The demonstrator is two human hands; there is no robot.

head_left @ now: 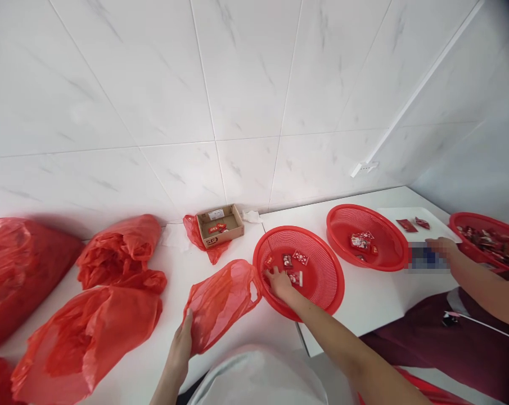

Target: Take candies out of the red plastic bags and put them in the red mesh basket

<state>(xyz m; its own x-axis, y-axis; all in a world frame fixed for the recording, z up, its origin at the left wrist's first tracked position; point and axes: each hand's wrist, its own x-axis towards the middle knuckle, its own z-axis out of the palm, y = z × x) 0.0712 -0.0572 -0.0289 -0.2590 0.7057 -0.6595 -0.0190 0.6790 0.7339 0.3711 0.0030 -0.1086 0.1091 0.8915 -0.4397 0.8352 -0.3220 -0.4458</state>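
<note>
My left hand (182, 340) is closed on a thin red plastic bag (220, 301), whose mouth and loop handle lean against the near basket's left rim. My right hand (279, 282) reaches into that red mesh basket (330, 281), palm down, with its fingers apart and nothing seen in them. Close to its fingertips lies a small red packet (270, 261). Further packets rest on the basket floor: a dark one (287, 261), a red one with white dots (300, 257) and a red-and-white one (296, 278).
Stuffed red bags (98, 332) crowd the left of the white table (275, 343). A cardboard box (220, 228) with several red packets stands by the wall. To the right are a second red basket (389, 253), a white tray (391, 214), a third basket (469, 219) and a co-worker's hand (444, 250).
</note>
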